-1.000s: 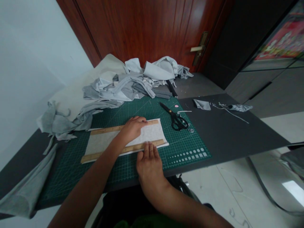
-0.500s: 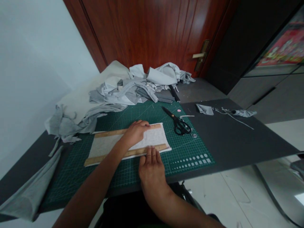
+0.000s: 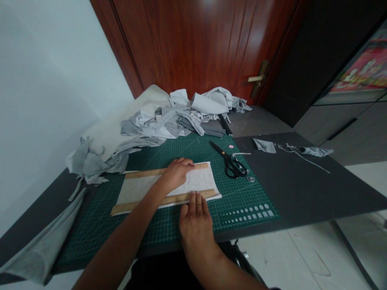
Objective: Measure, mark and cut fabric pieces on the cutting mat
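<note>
A pale rectangular piece of fabric (image 3: 199,176) lies flat on a green cutting mat (image 3: 248,193). Along its far edge runs one wooden ruler (image 3: 143,174), and along its near edge a second wooden ruler (image 3: 179,197). My left hand (image 3: 177,173) rests across the far ruler and the fabric, fingers bent low over it, no grip showing. Fingers outstretched and side by side, my right hand (image 3: 196,219) lies palm down, its fingertips touching the near ruler and the fabric's near edge. Black scissors (image 3: 231,163) lie on the mat beyond the fabric's right end.
A heap of grey and white cloth scraps (image 3: 169,117) lies along the back of the dark table (image 3: 287,181). More grey cloth (image 3: 45,245) hangs at the left front edge. Small scraps (image 3: 266,146) and cord lie at right. Behind stands a wooden door (image 3: 193,44).
The whole view has shifted slightly, with the table now lower in the picture. Both hands, the rulers and the fabric keep nearly the same places relative to one another.
</note>
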Action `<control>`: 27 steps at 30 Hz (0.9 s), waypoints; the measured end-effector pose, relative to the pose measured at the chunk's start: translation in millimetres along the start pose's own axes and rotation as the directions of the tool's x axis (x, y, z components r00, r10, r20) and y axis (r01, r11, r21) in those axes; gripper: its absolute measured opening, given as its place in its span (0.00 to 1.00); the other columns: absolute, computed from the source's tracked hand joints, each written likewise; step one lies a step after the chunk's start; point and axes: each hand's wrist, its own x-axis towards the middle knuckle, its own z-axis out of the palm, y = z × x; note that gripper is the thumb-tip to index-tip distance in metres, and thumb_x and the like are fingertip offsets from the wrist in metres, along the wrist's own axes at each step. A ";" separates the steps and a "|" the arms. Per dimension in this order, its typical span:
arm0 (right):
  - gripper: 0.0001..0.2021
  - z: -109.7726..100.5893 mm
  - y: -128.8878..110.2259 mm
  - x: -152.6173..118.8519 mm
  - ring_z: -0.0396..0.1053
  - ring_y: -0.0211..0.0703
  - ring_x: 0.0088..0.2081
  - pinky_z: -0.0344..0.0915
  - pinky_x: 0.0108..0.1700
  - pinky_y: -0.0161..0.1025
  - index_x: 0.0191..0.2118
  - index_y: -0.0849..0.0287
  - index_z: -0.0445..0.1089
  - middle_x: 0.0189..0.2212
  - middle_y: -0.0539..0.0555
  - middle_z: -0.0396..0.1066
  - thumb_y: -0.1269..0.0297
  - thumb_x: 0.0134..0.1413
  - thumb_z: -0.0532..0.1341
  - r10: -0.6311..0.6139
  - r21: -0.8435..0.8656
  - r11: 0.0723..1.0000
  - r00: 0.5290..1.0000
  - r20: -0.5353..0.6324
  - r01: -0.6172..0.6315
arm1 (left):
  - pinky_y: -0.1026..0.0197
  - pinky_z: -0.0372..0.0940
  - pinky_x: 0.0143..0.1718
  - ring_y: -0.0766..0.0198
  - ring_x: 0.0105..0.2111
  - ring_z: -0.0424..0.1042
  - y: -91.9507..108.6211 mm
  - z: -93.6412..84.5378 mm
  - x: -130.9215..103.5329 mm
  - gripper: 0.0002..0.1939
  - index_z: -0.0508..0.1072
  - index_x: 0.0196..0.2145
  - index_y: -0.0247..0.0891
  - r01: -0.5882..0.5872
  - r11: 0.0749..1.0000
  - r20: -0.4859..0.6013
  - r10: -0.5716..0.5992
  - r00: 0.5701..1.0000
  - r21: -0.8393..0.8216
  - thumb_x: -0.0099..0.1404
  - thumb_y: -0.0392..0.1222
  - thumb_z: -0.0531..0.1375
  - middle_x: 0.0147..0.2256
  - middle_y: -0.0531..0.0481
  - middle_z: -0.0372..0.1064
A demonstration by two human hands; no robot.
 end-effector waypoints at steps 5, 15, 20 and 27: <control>0.11 6.4 2.1 -2.3 0.71 0.71 0.59 0.70 0.58 0.62 0.40 0.71 0.79 0.57 0.80 0.70 0.78 0.63 0.57 -0.030 -0.013 0.999 0.998 -0.058 0.029 | 0.52 0.65 0.53 0.55 0.50 0.70 1.5 -0.6 -0.1 0.27 0.79 0.52 0.41 0.009 1.000 0.006 -0.009 1.000 0.001 0.61 0.21 0.54 0.52 0.48 0.75; 0.11 12.1 1.1 -3.4 0.72 0.70 0.58 0.70 0.59 0.62 0.39 0.70 0.79 0.56 0.79 0.72 0.80 0.61 0.57 -0.015 -0.016 1.000 0.993 -0.115 0.013 | 0.52 0.64 0.53 0.55 0.50 0.70 -1.1 1.9 -0.5 0.28 0.78 0.52 0.42 0.001 1.000 -0.004 -0.001 1.000 -0.008 0.61 0.21 0.54 0.51 0.48 0.75; 0.11 8.6 1.8 -3.1 0.72 0.70 0.58 0.71 0.58 0.61 0.39 0.70 0.79 0.55 0.79 0.72 0.80 0.61 0.57 -0.029 -0.023 0.999 0.995 -0.100 0.027 | 0.53 0.64 0.53 0.55 0.50 0.70 -2.6 3.8 -0.4 0.27 0.79 0.52 0.43 0.005 1.000 -0.011 -0.005 1.000 -0.008 0.62 0.22 0.55 0.51 0.48 0.75; 0.12 1.2 -0.9 -0.8 0.69 0.71 0.61 0.68 0.61 0.64 0.42 0.72 0.78 0.58 0.81 0.69 0.80 0.63 0.56 0.012 0.024 1.000 1.000 -0.001 -0.012 | 0.52 0.64 0.53 0.55 0.49 0.70 -2.3 2.6 0.1 0.27 0.78 0.52 0.42 -0.001 1.000 0.005 0.001 1.000 -0.011 0.62 0.22 0.55 0.51 0.47 0.75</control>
